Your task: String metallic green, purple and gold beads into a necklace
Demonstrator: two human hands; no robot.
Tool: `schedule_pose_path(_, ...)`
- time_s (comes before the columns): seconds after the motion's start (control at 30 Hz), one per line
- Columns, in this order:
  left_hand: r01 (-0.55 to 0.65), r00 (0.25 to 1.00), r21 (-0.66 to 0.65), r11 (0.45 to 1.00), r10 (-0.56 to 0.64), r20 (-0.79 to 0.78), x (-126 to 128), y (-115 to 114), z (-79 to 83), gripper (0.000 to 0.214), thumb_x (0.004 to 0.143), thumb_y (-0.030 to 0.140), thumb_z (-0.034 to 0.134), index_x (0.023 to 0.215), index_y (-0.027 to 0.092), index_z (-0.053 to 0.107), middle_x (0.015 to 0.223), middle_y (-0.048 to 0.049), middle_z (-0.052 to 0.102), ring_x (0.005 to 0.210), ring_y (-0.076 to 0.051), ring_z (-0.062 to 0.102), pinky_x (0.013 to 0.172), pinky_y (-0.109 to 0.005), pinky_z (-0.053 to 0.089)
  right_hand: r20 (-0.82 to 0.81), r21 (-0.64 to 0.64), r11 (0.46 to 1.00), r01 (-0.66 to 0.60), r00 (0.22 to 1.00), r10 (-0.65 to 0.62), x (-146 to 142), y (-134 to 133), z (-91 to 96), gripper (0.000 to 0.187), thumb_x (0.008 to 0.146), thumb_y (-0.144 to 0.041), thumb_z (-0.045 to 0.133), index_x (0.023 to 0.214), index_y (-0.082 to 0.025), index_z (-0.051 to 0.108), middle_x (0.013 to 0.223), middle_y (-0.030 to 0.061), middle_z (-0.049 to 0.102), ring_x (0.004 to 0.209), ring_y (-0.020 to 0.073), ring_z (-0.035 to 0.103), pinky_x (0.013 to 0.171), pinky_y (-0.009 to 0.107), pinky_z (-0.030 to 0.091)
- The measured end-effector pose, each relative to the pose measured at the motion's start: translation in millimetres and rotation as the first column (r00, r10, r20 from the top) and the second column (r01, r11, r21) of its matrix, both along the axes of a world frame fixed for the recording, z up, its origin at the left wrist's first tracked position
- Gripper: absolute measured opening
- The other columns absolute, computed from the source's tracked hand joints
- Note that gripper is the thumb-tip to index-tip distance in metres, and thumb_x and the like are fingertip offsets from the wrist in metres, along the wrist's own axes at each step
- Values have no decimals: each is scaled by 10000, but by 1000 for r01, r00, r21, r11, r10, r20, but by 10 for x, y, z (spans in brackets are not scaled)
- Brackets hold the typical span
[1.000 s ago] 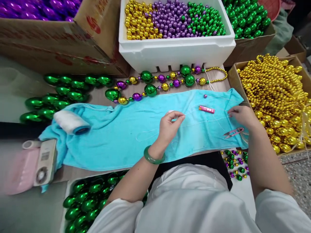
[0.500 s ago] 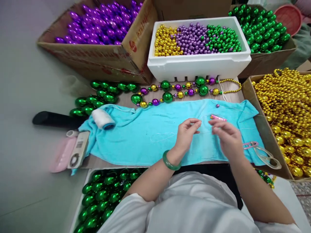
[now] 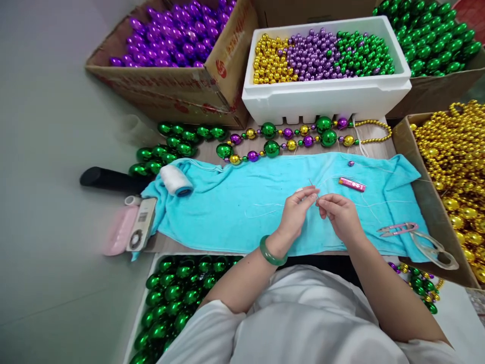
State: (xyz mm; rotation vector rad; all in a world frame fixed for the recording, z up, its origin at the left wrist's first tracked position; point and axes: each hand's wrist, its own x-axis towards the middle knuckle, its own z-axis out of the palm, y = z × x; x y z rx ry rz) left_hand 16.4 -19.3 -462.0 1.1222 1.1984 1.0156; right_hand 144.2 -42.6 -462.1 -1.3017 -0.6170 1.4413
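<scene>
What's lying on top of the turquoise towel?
A white spool, loose thread, a pink cylinder, pink snips, a purple bead and, overlapping its right edge, a translucent loop. The left hand and right hand block part of the towel, so anything behind them is hidden.

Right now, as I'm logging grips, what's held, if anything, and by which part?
The left hand and right hand seem to pinch a thin needle or thread; by which part cannot be told.

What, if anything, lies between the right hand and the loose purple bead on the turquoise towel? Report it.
One thing: a small pink printed object lies on the towel between the right hand and the purple bead. It lies low, so fingers could probably pass over it.
</scene>
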Motion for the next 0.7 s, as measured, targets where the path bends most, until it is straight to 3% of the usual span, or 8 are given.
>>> schedule_pose_path(0.07, 8, 964, 304, 953, 73, -255, -65, -18, -18, 291, 847, 262, 619, 1119, 195, 698, 1209, -125, 640, 1175, -250, 569, 1002, -406, 455, 142, -30, 999, 34, 989, -30, 17, 11, -7, 163, 619, -325, 742, 653, -176, 686, 544, -11, 589, 507, 109, 492, 514, 262, 398)
schedule_pose_path(0.13, 236, 882, 575, 783, 75, -465, -118, -23, -44, 341, 880, 197, 563, 1204, 235, 661, 1236, -107, 632, 1202, -240, 552, 1043, -408, 432, 268, -25, 999, 43, 963, -35, 33, 22, -12, 153, 615, -325, 703, 637, -176, 674, 537, -16, 579, 519, 116, 496, 535, 270, 410)
schedule_pose_path(0.23, 618, 712, 617, 488, -14, -702, -154, 21, -96, 391, 931, 133, 445, 1266, 239, 616, 1199, -91, 651, 1153, -212, 581, 981, -362, 487, 390, 14, 1000, -4, 921, -2, 56, 34, -9, 144, 633, -308, 620, 625, -175, 676, 534, -21, 563, 547, 119, 487, 559, 271, 400)
schedule_pose_path(0.33, 731, 567, 546, 409, 82, -820, -185, 110, -141, 387, 963, 132, 389, 1276, 211, 603, 996, -81, 677, 954, -178, 618, 819, -308, 533, 459, -36, 997, -70, 885, 79, 126, 57, 29, 157, 625, -290, 615, 650, -167, 710, 534, -17, 572, 558, 124, 497, 557, 270, 392)
schedule_pose_path(0.47, 662, 563, 569, 488, 177, -807, -309, 211, -116, 326, 963, 141, 418, 1108, 218, 700, 850, -66, 658, 798, -157, 583, 750, -294, 510, 421, -86, 996, 3, 906, 34, 403, 84, 113, 179, 594, -304, 728, 695, -158, 741, 580, 3, 632, 544, 122, 537, 546, 267, 432)
schedule_pose_path(0.57, 462, 708, 551, 695, 85, -701, -387, 197, -42, 235, 937, 216, 525, 1002, 213, 751, 800, -56, 672, 756, -144, 582, 722, -279, 489, 394, 24, 982, 188, 901, -182, 627, 59, 152, 176, 602, -264, 768, 746, -165, 754, 587, 0, 644, 497, 93, 509, 488, 239, 405)
schedule_pose_path(0.63, 340, 831, 420, 841, -60, -552, -381, 133, -10, 215, 907, 297, 591, 978, 190, 763, 711, -37, 667, 665, -123, 564, 650, -253, 467, 336, 83, 967, 239, 907, -253, 675, 16, 168, 243, 620, -250, 781, 852, -181, 761, 650, 3, 684, 441, 69, 461, 420, 224, 339)
schedule_pose_path(0.7, 291, 913, 223, 930, -201, -355, -324, 46, -14, 286, 910, 346, 576, 1051, 166, 748, 610, -8, 629, 545, -95, 510, 563, -228, 433, 304, 84, 964, 252, 915, -266, 619, -35, 185, 365, 632, -269, 795, 989, -203, 748, 732, 11, 721, 389, 52, 406, 368, 221, 269)
